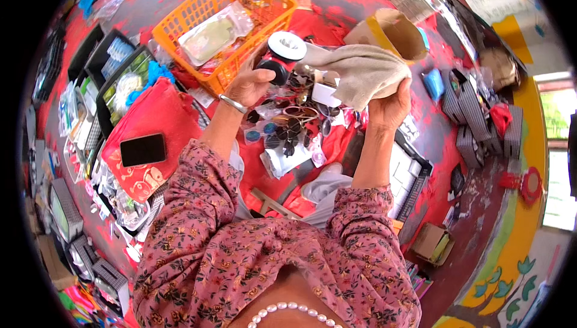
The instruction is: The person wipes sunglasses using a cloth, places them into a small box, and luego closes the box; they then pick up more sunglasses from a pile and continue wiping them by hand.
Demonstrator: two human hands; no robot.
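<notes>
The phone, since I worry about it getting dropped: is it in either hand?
No, the phone lies on red fabric, apart from the left hand and right hand.

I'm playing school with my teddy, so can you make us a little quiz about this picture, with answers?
1. Which hand grips the greyish-beige, crumpled fabric piece?
A) Left
B) Right
C) Neither

2. True or false: a black, rectangular phone lies on red, patterned fabric.

3. Fill in: below and left of the fabric piece in the picture, dark, round-lensed ____ lie jumbled in a pile.

Key:
1. B, the right hand.
2. True.
3. Sunglasses.
</notes>
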